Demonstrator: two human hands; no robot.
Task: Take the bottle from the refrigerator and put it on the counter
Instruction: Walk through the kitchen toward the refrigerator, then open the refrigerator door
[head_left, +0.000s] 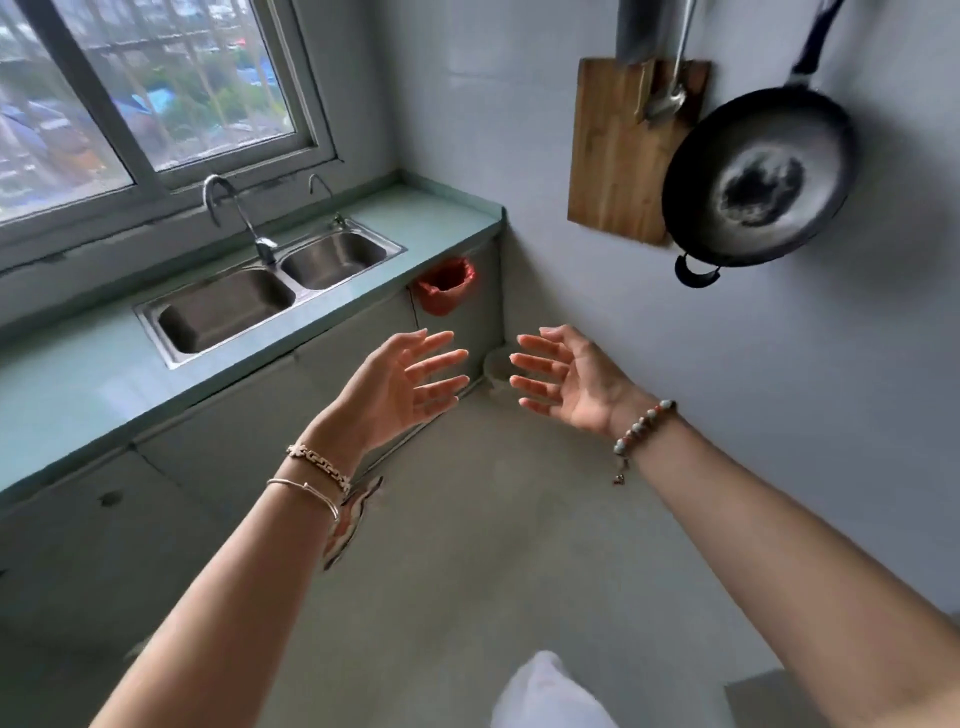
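Note:
My left hand (402, 384) and my right hand (569, 382) are both held out in front of me above the floor, palms facing each other, fingers spread, nothing in either. The pale green counter (67, 395) runs along the left under the window, a short way left of my left hand. No bottle and no refrigerator are in view.
A double steel sink (270, 291) with a tap (236, 213) is set in the counter. A red bag (447, 286) hangs at the counter's end. On the right wall hang a wooden cutting board (618, 156) and a black wok (758, 176). Grey floor (493, 545) lies ahead.

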